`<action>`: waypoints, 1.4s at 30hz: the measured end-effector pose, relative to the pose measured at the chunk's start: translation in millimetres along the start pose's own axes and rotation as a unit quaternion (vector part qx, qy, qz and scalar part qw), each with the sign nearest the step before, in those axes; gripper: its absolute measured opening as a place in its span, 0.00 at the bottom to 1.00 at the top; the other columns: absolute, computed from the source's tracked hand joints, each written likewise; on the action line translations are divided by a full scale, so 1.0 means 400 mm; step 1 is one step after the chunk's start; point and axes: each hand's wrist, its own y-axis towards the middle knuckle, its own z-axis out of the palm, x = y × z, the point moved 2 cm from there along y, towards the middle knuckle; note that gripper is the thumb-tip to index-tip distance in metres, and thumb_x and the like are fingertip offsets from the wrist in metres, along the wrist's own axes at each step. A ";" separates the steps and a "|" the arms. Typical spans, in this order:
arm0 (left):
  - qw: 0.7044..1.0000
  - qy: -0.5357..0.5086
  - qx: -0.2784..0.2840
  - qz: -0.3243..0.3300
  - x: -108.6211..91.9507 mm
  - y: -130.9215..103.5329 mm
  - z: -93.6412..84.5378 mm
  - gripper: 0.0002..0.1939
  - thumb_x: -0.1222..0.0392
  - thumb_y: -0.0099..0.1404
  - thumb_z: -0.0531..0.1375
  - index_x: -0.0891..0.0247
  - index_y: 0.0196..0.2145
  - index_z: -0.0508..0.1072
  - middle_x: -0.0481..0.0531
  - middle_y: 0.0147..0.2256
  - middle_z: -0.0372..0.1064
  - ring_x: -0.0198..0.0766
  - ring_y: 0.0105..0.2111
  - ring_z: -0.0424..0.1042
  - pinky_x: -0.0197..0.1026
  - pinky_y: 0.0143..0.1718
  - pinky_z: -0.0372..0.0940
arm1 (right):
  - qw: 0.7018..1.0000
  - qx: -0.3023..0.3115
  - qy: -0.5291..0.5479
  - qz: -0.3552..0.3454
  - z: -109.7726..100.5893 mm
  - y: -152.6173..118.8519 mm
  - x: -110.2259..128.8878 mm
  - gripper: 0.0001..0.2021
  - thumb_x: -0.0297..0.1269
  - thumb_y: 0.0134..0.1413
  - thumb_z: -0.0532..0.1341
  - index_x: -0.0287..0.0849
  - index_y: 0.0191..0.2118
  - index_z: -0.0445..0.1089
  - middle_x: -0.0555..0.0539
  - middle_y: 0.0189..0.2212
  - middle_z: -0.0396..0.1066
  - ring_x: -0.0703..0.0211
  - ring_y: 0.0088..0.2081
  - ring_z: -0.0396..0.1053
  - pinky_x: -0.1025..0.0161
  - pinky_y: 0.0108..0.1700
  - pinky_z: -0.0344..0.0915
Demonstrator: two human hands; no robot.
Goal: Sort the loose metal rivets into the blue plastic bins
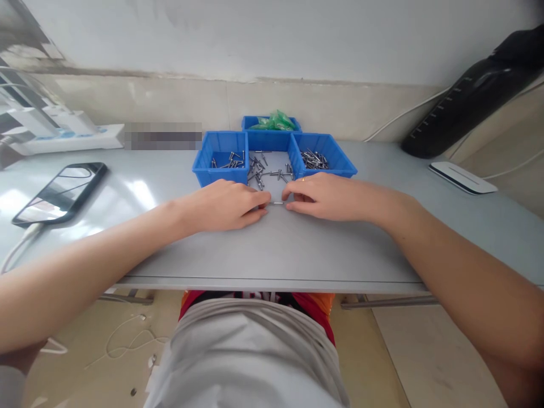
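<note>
Over the grey table, my left hand [232, 205] is closed, thumb and forefinger pinching one end of a small metal rivet [277, 203]. The rivet lies level and points right. At its free end is my right hand [329, 197], fingers curled, with thumb and forefinger a little apart. Whether they touch the tip is hard to see. Just beyond the hands, several loose rivets [257, 169] are scattered between two blue bins. The left blue bin [221, 175] holds some rivets, and the right blue bin [340, 164] has a thicker pile.
Behind stands a third blue bin [268, 139] with green plastic [276, 120] in it. A phone [62, 192] on a cable and a power strip [80, 140] are at left. At right are a black bottle [463, 107] and a white flat device [462, 177]. A wall borders the table.
</note>
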 end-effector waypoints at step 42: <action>1.000 0.000 0.009 -0.006 -0.002 0.002 -0.004 0.16 0.53 0.69 0.45 0.60 0.42 0.69 0.51 0.31 0.73 0.36 0.25 0.69 0.35 0.24 0.55 | 1.000 -0.003 0.001 0.008 0.000 -0.002 -0.003 0.14 0.45 0.58 0.50 0.48 0.43 0.69 0.48 0.35 0.72 0.56 0.34 0.67 0.62 0.33 0.54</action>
